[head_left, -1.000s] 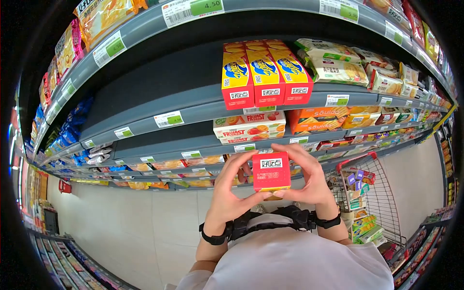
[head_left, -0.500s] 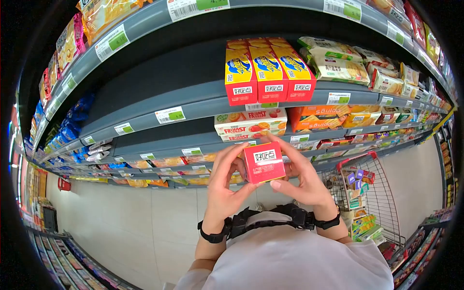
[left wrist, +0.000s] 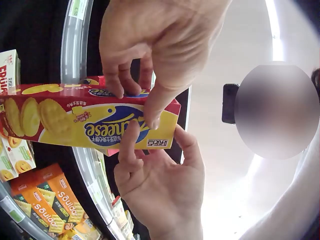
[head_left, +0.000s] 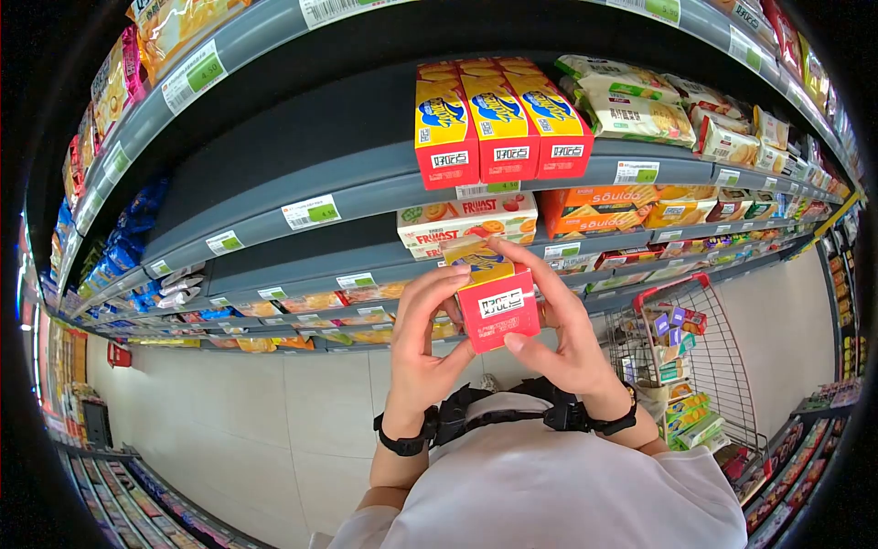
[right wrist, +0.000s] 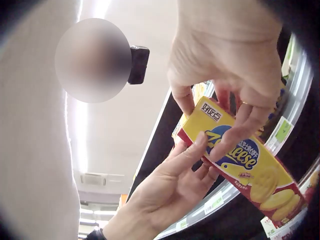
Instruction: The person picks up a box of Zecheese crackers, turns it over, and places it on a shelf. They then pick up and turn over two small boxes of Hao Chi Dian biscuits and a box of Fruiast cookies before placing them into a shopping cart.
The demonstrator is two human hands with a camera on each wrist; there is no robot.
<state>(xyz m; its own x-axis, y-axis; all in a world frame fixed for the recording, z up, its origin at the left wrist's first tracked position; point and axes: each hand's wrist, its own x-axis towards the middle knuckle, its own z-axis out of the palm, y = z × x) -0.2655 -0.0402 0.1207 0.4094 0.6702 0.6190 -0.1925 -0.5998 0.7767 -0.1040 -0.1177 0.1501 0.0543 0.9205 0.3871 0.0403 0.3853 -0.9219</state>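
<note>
Left hand (head_left: 421, 339) and right hand (head_left: 572, 343) both pinched the biscuit box (head_left: 499, 313); it looked light, stiff yet crushable, best held gently along its sides.

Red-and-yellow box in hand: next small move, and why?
Probably move the box toward the bare shelf left of the three matching boxes: left hand and right hand both grip it, its red end faces the person as theirs do, and there looks to be room.
</note>
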